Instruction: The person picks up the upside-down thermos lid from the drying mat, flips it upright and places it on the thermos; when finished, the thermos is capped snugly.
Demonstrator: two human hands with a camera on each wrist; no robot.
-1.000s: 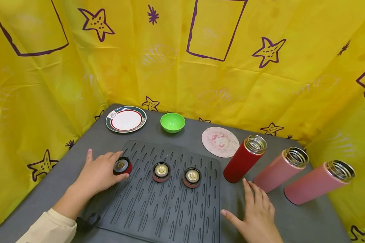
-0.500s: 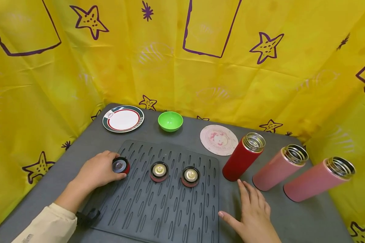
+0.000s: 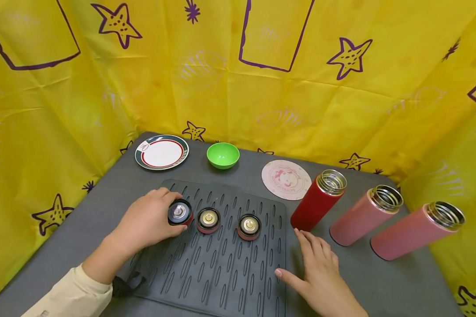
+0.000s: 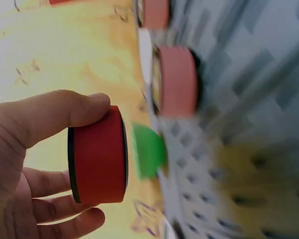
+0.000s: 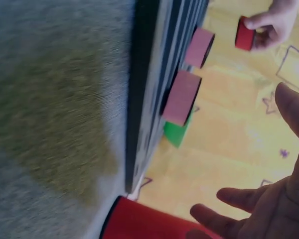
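Observation:
My left hand (image 3: 146, 220) pinches a red bottle lid (image 3: 180, 212) between thumb and fingers, its inner side facing up. In the left wrist view that red lid (image 4: 100, 157) is off the mat, with a gap beneath. Two pink lids, one in the middle (image 3: 208, 220) and one to its right (image 3: 248, 226), rest upside down on the grey ridged mat (image 3: 218, 273). My right hand (image 3: 319, 275) has its fingers spread near the base of the red bottle (image 3: 319, 200) and holds nothing. Whether its fingertips touch that bottle I cannot tell.
Two uncapped pink bottles, one nearer (image 3: 365, 215) and one farther right (image 3: 416, 231), stand beside the open red one. Along the back are a white plate (image 3: 162, 152), a green bowl (image 3: 223, 156) and a round pink mat (image 3: 286, 179). A yellow curtain (image 3: 206, 97) surrounds the table.
The left hand has lifted the red lid from the mat's left side and carried it right, closer to the middle pink lid. The right hand has shifted slightly left.

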